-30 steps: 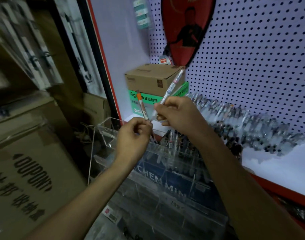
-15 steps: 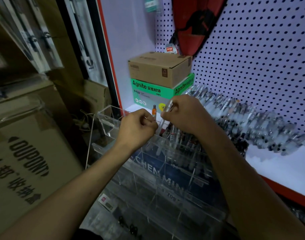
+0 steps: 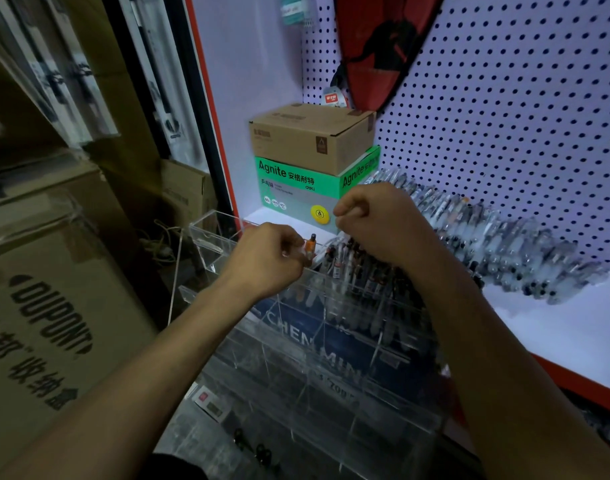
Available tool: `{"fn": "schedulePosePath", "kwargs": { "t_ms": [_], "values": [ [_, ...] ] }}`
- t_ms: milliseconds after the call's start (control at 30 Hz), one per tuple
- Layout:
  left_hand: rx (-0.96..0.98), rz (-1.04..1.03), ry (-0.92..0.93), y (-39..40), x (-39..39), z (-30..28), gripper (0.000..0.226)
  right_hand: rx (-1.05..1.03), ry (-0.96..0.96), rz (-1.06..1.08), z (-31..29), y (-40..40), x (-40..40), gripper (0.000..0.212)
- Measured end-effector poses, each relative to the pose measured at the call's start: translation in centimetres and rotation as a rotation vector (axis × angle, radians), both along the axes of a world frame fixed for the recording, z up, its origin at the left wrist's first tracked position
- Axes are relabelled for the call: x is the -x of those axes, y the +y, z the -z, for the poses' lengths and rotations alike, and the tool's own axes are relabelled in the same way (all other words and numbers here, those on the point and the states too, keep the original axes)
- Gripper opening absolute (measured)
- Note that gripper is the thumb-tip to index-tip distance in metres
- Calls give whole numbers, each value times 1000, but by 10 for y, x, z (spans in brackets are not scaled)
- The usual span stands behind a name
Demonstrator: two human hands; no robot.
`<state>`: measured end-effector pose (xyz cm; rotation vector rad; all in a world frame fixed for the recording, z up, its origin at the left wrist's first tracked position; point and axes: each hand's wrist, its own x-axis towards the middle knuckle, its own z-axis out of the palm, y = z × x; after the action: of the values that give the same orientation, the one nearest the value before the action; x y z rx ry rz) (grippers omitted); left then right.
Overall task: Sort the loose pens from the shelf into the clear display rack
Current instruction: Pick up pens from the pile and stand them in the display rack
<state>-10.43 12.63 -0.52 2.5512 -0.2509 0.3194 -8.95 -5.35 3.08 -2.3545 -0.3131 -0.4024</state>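
While many pens [image 3: 352,268] already stand in the top back row of the clear rack [image 3: 331,344], the left hand [image 3: 268,261] pinches an orange pen [image 3: 309,249] there, the right hand [image 3: 383,220] is curled, holding what I cannot tell, and a long pile [image 3: 504,237] waits along the shelf's [image 3: 556,330] back edge.

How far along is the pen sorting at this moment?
Partly done. A cluster of pens already stands in the rack. In hand: the left hand pinches an orange-tipped pen at the rack's top; the right hand is curled above, its contents hidden. Left: a long heap of loose pens on the shelf.
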Motion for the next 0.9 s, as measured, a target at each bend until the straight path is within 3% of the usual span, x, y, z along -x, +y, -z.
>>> {"fn": "schedulePosePath", "kwargs": {
  "t_ms": [167,267,433,667,767,833,900],
  "values": [
    [67,-22,-276,-4,11,-15,31,22,-68,14,-11,-28,18,14],
    [177,55,-303,-19,12,-28,24,18,-84,44,-19,-48,22,8],
    [146,247,-274,-59,-13,-46,18,-62,-81,94,-22,-86,21,11],
    [-233,417,-35,-121,-78,-50,16,12,-95,300,-5,-142,12,20],
    [-469,444,115,-150,-99,-49,43,89,-26,358,4,-158,5,23],
    [-619,479,73,-163,-107,-43,63,107,23,364,12,-163,0,29],
    [-710,524,2,-172,-110,-34,67,126,77,356,20,-166,-6,18]
  ]
}}
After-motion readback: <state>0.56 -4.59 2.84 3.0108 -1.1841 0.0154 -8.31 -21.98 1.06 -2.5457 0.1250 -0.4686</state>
